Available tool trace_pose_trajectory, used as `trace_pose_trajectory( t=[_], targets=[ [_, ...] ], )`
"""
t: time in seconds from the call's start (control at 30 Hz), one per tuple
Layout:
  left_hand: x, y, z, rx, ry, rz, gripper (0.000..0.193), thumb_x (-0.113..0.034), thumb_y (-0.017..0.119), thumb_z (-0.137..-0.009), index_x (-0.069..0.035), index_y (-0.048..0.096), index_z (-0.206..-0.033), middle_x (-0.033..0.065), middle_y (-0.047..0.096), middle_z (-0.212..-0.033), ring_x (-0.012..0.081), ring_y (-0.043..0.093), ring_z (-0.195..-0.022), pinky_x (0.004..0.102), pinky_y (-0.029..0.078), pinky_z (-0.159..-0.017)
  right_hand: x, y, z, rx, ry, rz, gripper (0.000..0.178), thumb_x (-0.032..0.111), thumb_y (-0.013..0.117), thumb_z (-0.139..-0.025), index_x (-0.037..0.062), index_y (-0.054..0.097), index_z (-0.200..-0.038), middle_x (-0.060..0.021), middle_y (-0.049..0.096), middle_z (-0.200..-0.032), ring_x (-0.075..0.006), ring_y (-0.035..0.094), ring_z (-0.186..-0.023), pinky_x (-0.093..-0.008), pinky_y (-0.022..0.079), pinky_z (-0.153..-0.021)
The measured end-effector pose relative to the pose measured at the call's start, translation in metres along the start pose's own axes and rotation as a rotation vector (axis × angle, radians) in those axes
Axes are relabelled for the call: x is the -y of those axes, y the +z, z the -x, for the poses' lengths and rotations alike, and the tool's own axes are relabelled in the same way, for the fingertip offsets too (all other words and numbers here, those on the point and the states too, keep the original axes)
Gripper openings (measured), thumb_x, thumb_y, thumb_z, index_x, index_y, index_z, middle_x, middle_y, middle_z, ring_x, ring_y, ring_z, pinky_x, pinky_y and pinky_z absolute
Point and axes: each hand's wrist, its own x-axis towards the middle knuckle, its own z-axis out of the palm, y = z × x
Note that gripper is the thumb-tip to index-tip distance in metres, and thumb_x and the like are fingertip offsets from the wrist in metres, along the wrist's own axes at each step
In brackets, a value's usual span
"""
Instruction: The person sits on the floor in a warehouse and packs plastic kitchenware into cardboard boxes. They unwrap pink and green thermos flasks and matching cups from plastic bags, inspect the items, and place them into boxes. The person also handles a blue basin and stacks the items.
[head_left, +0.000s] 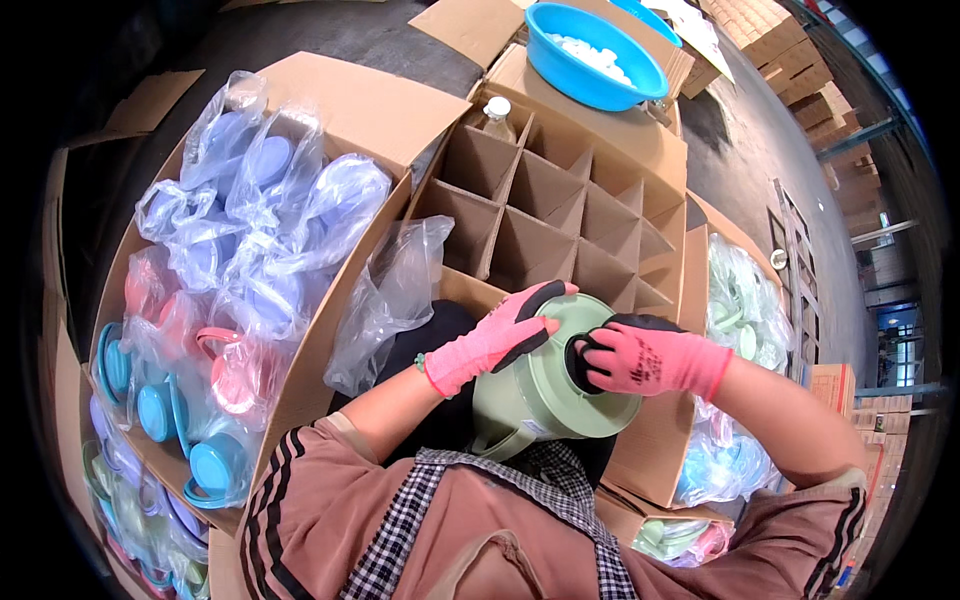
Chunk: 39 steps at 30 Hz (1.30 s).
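Note:
A pale green plastic jug (520, 395) with a loop handle lies tilted in my lap, its wide round end turned to the right. My left hand (500, 335), in a pink glove with a dark palm, clasps the jug's upper side near the rim. On the right, my right hand (650, 358), gloved the same way, has its fingers curled at the dark round opening in the middle of that end. Those fingertips are partly hidden in the opening, and whether they hold some small part there cannot be seen.
Ahead stands a carton with cardboard dividers (540, 190), a clear bottle (497, 118) in its far-left cell. A blue basin (590, 55) of white pieces sits beyond. Left, an open carton (330, 290) holds bagged coloured plastic parts; bagged green parts (745, 310) fill another at right.

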Motion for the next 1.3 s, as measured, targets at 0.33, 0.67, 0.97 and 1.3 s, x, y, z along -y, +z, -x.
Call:
trace_pose_trajectory(
  t=[0.33, 0.67, 0.97, 1.3],
  targets=[
    [0.007, -0.003, 0.0, -0.27, 0.001, -0.196, 0.039, -0.019, 0.05, -0.079, 0.001, 0.047, -0.113, 0.0131, 0.051, -0.111, 0.0176, 0.047, -0.104, 0.0275, 0.036, -0.087, 0.018, 0.009, -0.038, 0.023, 1.248, -0.717, 0.035, 0.028, 0.045, -0.081, -0.0035, 0.059, -0.08, -0.0218, 0.059, -0.083, -0.0359, 0.057, -0.08, -0.0401, 0.044, -0.072],
    [-0.045, -0.096, 0.118, -0.571, -0.611, -1.055, 0.03, -0.027, 0.058, -0.076, 0.0, 0.057, -0.089, 0.0129, 0.058, -0.071, 0.0202, 0.056, -0.068, 0.0308, 0.044, -0.065, 0.075, 0.011, -0.003, -0.959, 1.125, -1.066, 0.018, 0.015, 0.055, -0.078, -0.0018, 0.055, -0.083, -0.0113, 0.056, -0.07, -0.0139, 0.05, -0.065, -0.0275, 0.042, -0.065],
    [-0.115, 0.109, 0.095, 0.522, 0.611, -1.51, 0.031, -0.013, 0.06, -0.075, 0.0, 0.049, -0.101, 0.0086, 0.054, -0.085, 0.0234, 0.052, -0.072, 0.0332, 0.044, -0.067, 0.103, -0.045, -0.039, -0.995, 0.62, -1.59, 0.035, 0.017, 0.06, -0.076, -0.0024, 0.052, -0.105, -0.0069, 0.058, -0.087, -0.0127, 0.052, -0.079, -0.0247, 0.042, -0.072],
    [-0.118, -0.01, 0.013, -0.254, -0.044, -0.134, 0.03, -0.021, 0.052, -0.084, -0.005, 0.048, -0.108, 0.0061, 0.055, -0.102, 0.0163, 0.053, -0.094, 0.0294, 0.042, -0.082, 0.133, -0.037, 0.028, -0.548, -0.209, -1.199, 0.028, 0.011, 0.061, -0.075, 0.0001, 0.056, -0.1, -0.015, 0.056, -0.096, -0.0264, 0.055, -0.09, -0.032, 0.042, -0.079]
  ],
)
